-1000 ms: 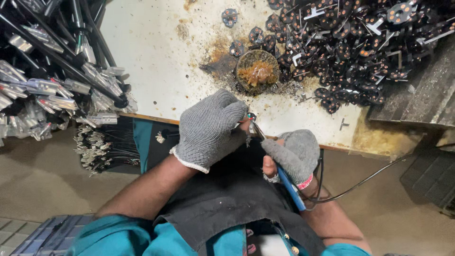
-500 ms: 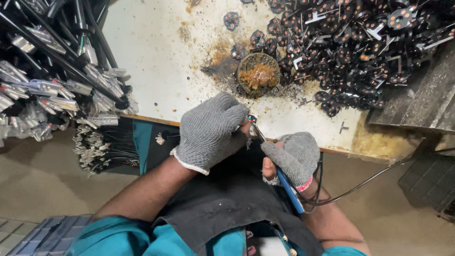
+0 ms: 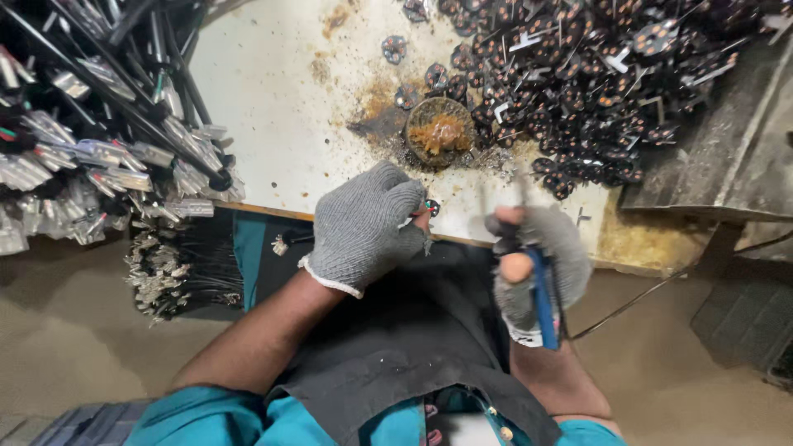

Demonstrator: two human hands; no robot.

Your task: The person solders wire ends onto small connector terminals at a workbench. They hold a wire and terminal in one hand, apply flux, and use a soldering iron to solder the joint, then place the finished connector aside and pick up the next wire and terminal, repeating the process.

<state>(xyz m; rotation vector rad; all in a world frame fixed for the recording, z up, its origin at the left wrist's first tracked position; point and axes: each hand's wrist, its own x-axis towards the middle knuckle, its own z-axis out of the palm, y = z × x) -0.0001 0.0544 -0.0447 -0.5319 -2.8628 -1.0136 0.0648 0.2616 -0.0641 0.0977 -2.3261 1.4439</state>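
My left hand [image 3: 368, 225], in a grey knit glove, is closed around a small dark round part [image 3: 432, 207] at the front edge of the white worktable [image 3: 273, 124]. My right hand [image 3: 541, 256], also gloved, grips a blue-handled soldering iron [image 3: 543, 297] whose tip points up toward the table edge, a short way right of the part. A round tin of brown flux paste [image 3: 440, 132] sits on the table just beyond both hands.
A large heap of small dark round parts with metal leads [image 3: 595, 74] covers the table's right side. Bundles of black wires with silver terminals [image 3: 91, 157] lie at the left and hang over the edge. A grey metal box [image 3: 727, 157] stands at the right. A dark apron covers my lap.
My right hand has drawn the soldering iron away to the right and turned it more upright, so its tip no longer meets the part. My left hand has stayed in place.
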